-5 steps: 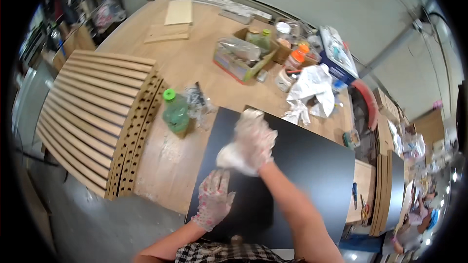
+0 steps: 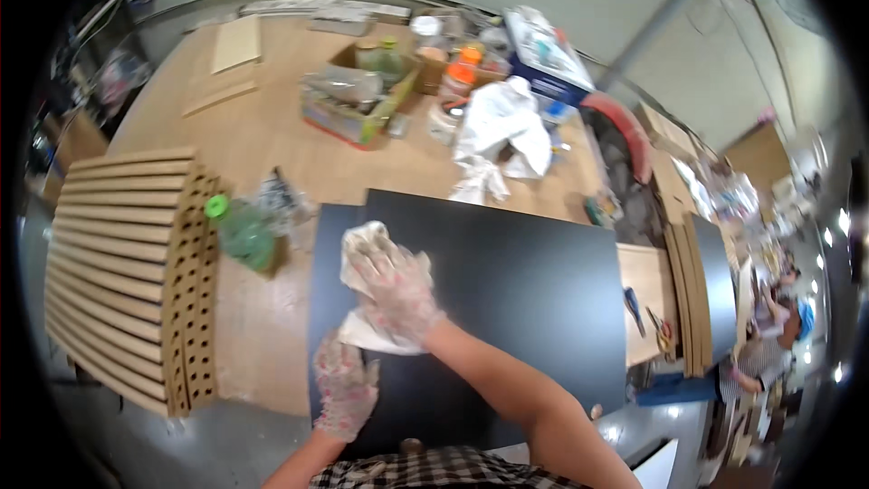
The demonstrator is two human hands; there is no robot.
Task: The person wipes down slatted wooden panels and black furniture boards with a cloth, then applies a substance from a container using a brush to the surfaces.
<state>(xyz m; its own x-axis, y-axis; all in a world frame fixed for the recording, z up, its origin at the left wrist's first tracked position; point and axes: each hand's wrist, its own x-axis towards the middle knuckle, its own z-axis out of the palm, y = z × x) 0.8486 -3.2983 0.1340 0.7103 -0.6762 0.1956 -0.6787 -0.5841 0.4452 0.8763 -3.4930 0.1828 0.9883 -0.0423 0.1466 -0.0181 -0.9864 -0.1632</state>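
My right hand (image 2: 394,294), in a thin pale glove with pink marks, presses a white cloth (image 2: 376,335) onto a flat black panel (image 2: 516,299). The fingers lie over the cloth, and part of it is hidden under the palm. A matching glove covers my left hand (image 2: 346,391), which rests with fingers stretched out on the left side of the panel, just nearer than the cloth. Another black panel (image 2: 337,222) shows from beneath at the far left corner. Left of the panels, a green-capped bottle (image 2: 246,234) stands beside a crumpled clear plastic wrapper (image 2: 282,199).
A stack of slatted wooden pieces (image 2: 118,263) fills the left side. Behind the panel are an open carton (image 2: 358,122), an orange-topped bottle (image 2: 459,72) and crumpled white cloth (image 2: 507,131). Scissors (image 2: 663,330) lie at right, near stacked boards (image 2: 692,299). Other people (image 2: 756,362) are far right.
The whole view has swung to the right, so the table's things appear farther left. My right hand stays on the cloth, and my left hand remains on the panel.
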